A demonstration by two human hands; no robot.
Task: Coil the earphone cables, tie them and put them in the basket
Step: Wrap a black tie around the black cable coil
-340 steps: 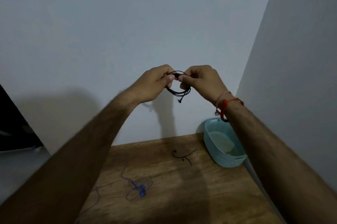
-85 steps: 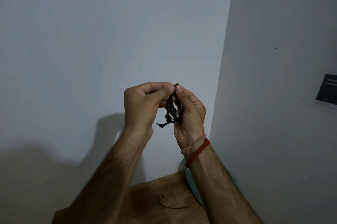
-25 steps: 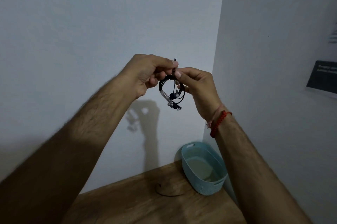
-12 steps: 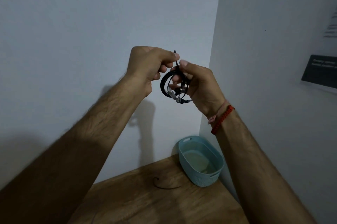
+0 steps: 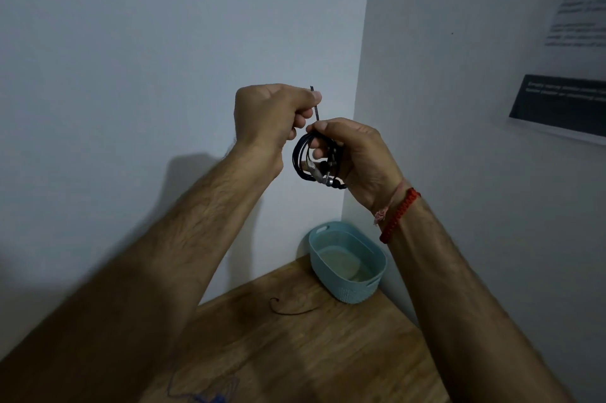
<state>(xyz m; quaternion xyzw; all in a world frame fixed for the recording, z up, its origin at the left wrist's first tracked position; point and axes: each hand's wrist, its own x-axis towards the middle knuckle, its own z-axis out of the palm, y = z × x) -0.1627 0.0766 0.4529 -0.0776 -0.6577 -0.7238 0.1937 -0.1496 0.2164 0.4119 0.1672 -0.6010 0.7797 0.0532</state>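
A black earphone cable (image 5: 300, 158) is wound into a small coil, held up in front of the wall. My right hand (image 5: 355, 156) grips the coil, fingers curled through it, with earbuds and plug hanging at the bottom. My left hand (image 5: 272, 114) pinches a thin black tie (image 5: 315, 107) that sticks up from the top of the coil. The light blue basket (image 5: 357, 294) stands in the corner of the wooden table (image 5: 311, 353), well below both hands. A blue earphone cable (image 5: 203, 392) lies loose at the table's near edge.
A short black tie strand (image 5: 292, 311) lies on the table left of the basket. Walls meet in a corner right behind the basket. A dark sign (image 5: 557, 104) and printed sheets hang on the right wall.
My left hand has risen a little, drawing the tie upward from the coil. My right hand has closed further around the coil. The view has shifted slightly.
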